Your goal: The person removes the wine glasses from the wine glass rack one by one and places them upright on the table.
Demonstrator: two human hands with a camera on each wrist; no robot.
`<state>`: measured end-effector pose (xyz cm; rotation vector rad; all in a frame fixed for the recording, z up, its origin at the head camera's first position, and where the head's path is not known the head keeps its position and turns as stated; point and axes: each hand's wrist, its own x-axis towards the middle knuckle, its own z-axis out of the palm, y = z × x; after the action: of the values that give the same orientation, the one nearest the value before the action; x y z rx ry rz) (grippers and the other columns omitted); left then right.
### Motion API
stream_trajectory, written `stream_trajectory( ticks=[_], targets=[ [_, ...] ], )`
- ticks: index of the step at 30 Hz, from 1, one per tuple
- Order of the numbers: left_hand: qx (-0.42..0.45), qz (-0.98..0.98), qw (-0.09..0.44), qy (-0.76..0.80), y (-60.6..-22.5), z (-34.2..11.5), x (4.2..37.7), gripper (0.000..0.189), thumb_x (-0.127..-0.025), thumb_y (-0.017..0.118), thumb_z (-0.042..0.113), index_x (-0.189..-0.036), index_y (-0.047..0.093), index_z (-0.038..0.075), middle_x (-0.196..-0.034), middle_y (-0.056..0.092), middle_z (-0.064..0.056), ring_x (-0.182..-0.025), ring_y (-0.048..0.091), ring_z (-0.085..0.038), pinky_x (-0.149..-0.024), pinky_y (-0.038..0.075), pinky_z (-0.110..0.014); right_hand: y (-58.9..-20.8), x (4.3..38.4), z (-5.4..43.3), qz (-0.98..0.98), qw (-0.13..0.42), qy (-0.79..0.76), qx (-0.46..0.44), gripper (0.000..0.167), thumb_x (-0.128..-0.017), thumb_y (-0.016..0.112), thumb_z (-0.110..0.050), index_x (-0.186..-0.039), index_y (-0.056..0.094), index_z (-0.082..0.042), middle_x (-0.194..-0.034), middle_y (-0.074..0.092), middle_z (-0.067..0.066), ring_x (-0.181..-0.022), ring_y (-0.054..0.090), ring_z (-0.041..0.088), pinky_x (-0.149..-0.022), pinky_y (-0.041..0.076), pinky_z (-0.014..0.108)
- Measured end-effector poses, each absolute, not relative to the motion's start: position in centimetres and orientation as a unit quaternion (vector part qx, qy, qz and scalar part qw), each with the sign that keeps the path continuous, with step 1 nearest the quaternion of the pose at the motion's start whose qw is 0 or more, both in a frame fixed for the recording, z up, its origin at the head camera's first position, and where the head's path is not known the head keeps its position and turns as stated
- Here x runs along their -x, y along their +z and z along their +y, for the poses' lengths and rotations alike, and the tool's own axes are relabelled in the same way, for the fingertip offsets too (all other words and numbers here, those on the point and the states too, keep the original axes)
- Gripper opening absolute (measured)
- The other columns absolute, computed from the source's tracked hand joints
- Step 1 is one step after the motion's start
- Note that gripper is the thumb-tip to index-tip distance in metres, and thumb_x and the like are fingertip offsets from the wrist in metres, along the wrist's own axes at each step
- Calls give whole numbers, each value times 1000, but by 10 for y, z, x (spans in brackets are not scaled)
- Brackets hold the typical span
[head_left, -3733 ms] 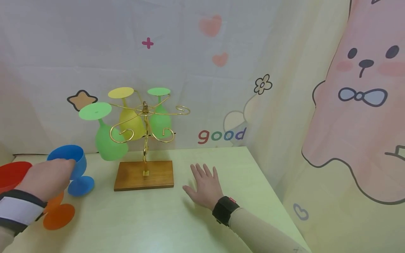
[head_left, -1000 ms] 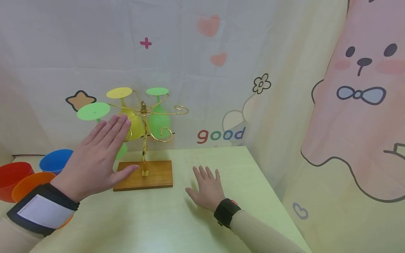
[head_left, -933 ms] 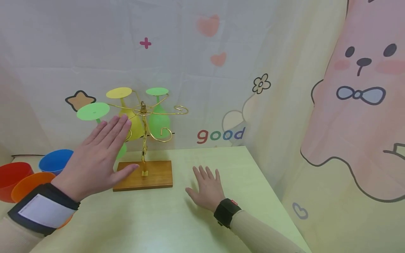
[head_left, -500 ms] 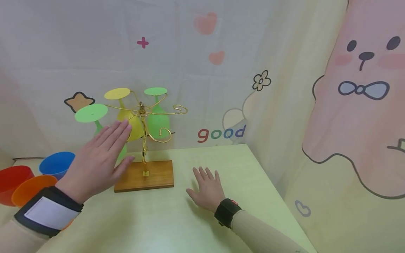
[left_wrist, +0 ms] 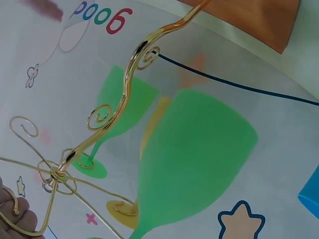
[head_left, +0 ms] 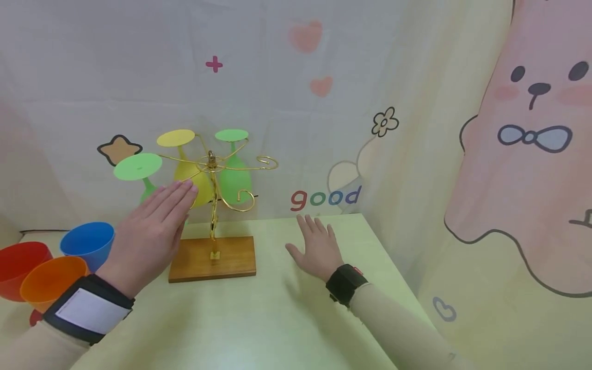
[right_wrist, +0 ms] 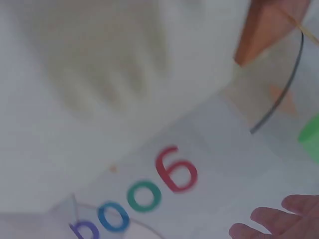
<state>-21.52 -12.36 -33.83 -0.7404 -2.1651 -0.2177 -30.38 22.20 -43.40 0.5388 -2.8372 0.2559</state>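
Observation:
A gold wire stemware rack (head_left: 214, 205) stands on a wooden base (head_left: 194, 264). Hanging upside down from it are a front green goblet (head_left: 137, 167), a yellow goblet (head_left: 176, 137) and a rear green goblet (head_left: 232, 135). My left hand (head_left: 150, 236) reaches up before the rack's front left side, fingers straight and together, covering part of the front green goblet. In the left wrist view its fingertips (left_wrist: 17, 219) lie right at a curled hook (left_wrist: 47, 211) of the rack. Right of the base, my right hand (head_left: 319, 249) holds nothing, its fingers spread over the table.
At the left, a blue goblet (head_left: 88, 239), a red goblet (head_left: 20, 267) and an orange goblet (head_left: 53, 280) stand upright close together, partly behind my left arm. A printed cloth (head_left: 277, 144) hangs behind the table (head_left: 240, 324). Two rack arms at the right carry no goblet.
My left hand has come from the blue goblet's rim to the rack's front, and lately its thumb has drawn in. My right hand has moved forward and slightly right.

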Motion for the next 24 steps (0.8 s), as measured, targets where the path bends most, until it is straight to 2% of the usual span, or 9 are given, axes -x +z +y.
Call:
stream_trajectory(
  ticks=[8,12,17,22,24],
  targets=[
    [293,-857,414,-95,-344,-125,218,70,-80,71,-3,-144,42,0,-145,45,-18,-134,40,-34,-110,31,-47,-343,331,219,-964,156,100,-192,75,-95,49,-52,-153,27,-12,-154,31,17,-140,27,38,-112,20,58],
    [290,-854,420,-98,-344,-127,219,67,-82,68,-1,-144,42,1,-144,45,-18,-134,41,-34,-110,31,-47,-298,338,206,-957,166,118,-208,73,-95,50,-49,-153,27,-11,-153,33,14,-140,29,33,-113,23,51],
    [295,-850,426,-100,-344,-129,220,67,-81,69,-5,-144,44,1,-144,47,-17,-133,42,-33,-109,33,-47,-263,340,183,-947,134,175,-233,72,-96,51,-48,-154,24,-13,-155,32,3,-141,30,18,-113,27,35],
    [294,-854,418,-98,-345,-131,221,71,-79,71,-10,-143,44,2,-144,47,-15,-134,42,-32,-108,34,-46,-240,343,156,-938,96,181,-278,65,-98,49,-38,-154,24,-17,-155,31,-3,-141,29,11,-113,25,27],
    [292,-856,415,-99,-346,-132,221,72,-78,72,-11,-144,44,3,-144,47,-15,-134,41,-32,-108,34,-47,-229,345,144,-936,83,174,-294,63,-98,48,-35,-154,25,-20,-155,32,-4,-138,34,10,-111,28,26]
  ],
)
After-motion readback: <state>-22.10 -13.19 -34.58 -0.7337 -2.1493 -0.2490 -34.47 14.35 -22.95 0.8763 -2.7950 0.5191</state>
